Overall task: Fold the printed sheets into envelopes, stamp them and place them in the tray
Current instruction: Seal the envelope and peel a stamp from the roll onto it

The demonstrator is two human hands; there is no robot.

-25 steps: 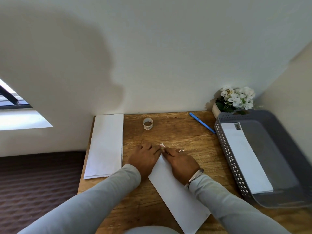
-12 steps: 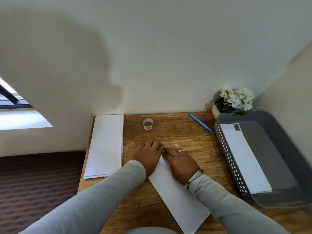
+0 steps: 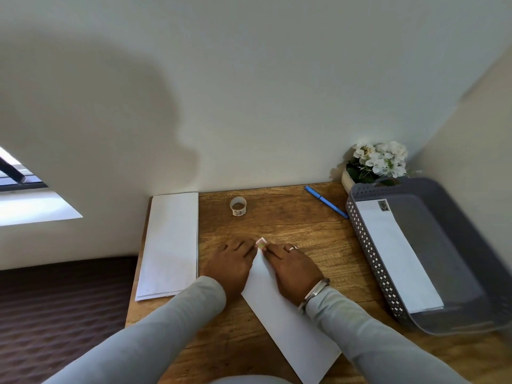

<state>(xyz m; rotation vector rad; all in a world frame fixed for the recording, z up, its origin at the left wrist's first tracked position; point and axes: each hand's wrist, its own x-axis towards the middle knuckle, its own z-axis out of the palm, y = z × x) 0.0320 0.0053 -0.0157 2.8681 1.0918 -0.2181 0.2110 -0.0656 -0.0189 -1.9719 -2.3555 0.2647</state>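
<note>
Wide wooden desk (image 3: 291,225) filled the lower half of the frame, and at the right edge sat the grey tray (image 3: 371,261) with one stamped envelope (image 3: 396,256) already lying in it. So by my reading this was the second one. At centre left lay the stack of sheets (image 3: 169,245), waiting. Bottom centre, the working envelope (image 3: 288,328) ran diagonally toward the lower right, its top corner under both hands. The left hand (image 3: 230,267) lay flat on it, fingers fairly straight, and the right hand (image 3: 291,267) did the same. The fingertips of both met at the corner, pressing, not gripping. Above them, near the wall, stood the stamp roll (image 3: 238,206). Smallest of all was the stamp (image 3: 261,243), right at that corner between the fingertips, one edge looking a touch lifted. The step in hand looked like seating it. Best done by pinning the envelope with one hand and rubbing outward across the stamp with the other, keeping it square to the corner.
</note>
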